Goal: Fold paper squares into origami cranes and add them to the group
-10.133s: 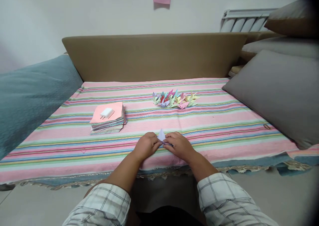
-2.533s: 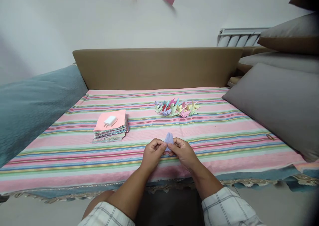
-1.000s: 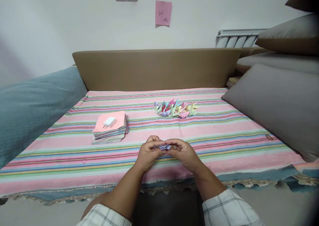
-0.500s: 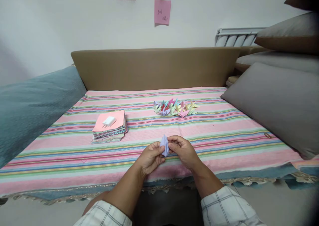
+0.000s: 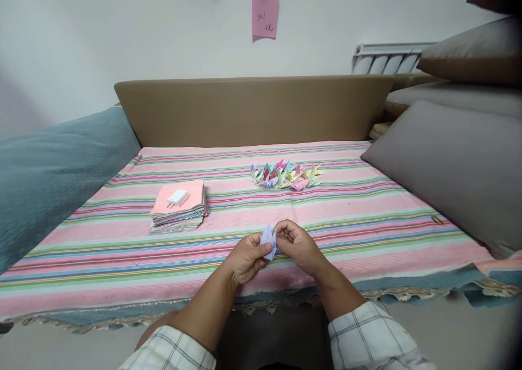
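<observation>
A small lavender folded paper [image 5: 268, 241], pointed at the top, is held between my two hands above the striped cloth. My left hand [image 5: 249, 257] pinches its left side, thumb on the front face. The fingers of my right hand [image 5: 297, 245] are closed on its right edge, at a narrow flap that stands apart from the main body. Beyond my hands lies a cluster of colourful folded paper cranes [image 5: 285, 176]. To the left sits a stack of square paper sheets [image 5: 178, 223], pink on top, bearing a white plug adapter [image 5: 178, 197].
The striped cloth [image 5: 122, 250] covers the seat up to a brown backrest [image 5: 253, 114]. Grey cushions [image 5: 444, 163] are piled on the right, and a blue-green padded armrest [image 5: 65, 168] bounds the left. A small brown ring-like item [image 5: 437, 220] lies near the cushion.
The right flap of the lavender paper now stands farther from the body, with a gap at the top. My right hand has shifted slightly; my left hand keeps its hold.
</observation>
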Available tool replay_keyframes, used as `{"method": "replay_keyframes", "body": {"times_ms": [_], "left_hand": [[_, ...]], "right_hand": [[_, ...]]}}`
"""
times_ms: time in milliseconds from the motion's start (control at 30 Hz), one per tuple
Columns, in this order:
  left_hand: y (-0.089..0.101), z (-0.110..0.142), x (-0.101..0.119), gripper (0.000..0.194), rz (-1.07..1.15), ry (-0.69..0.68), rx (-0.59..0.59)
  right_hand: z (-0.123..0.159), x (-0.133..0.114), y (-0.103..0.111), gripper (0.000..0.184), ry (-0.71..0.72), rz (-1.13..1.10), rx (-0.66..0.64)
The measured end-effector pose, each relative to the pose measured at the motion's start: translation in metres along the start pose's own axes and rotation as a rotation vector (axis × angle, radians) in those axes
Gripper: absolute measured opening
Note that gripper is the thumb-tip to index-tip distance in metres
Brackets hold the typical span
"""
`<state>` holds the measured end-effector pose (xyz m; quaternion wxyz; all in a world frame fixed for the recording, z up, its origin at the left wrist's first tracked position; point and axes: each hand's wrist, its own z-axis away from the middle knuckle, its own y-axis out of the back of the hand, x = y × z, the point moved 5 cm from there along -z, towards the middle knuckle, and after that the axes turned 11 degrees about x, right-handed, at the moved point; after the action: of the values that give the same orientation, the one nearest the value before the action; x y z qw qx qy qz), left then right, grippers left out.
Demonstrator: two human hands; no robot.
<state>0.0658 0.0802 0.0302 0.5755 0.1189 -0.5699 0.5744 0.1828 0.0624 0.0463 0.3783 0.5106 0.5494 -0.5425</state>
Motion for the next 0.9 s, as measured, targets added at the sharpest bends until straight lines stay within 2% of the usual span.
{"method": "replay_keyframes", "body": {"times_ms": [167,267,333,433,500,567,733,900], "left_hand": [[0.000,0.002,0.000,0.043,-0.092,0.052,-0.030],[0.002,0.003,-0.002,0.043,-0.142,0.079,-0.024],[0.003,0.003,-0.002,0.043,-0.164,0.082,-0.016],[0.004,0.002,-0.002,0.043,-0.187,0.080,0.005],[0.004,0.001,-0.002,0.043,-0.186,0.080,0.022],[0.004,0.001,-0.001,0.043,-0.178,0.080,0.026],[0.002,0.001,-0.001,0.039,-0.166,0.071,0.027],[0.001,0.001,0.000,0.038,-0.061,0.055,0.062]], "right_hand": [[0.002,-0.002,-0.001,0.018,-0.039,-0.001,-0.137],[0.004,-0.007,0.001,0.016,-0.018,0.109,-0.183],[0.004,-0.014,0.005,0.015,0.089,0.264,-0.162],[0.004,-0.029,0.008,0.016,0.368,0.496,-0.124],[0.005,-0.036,0.009,0.017,0.527,0.588,-0.118],[0.006,-0.039,0.010,0.017,0.625,0.644,-0.110],[0.008,-0.039,0.008,0.013,0.709,0.719,-0.079],[0.010,-0.035,0.001,0.008,0.725,0.808,-0.068]]}}
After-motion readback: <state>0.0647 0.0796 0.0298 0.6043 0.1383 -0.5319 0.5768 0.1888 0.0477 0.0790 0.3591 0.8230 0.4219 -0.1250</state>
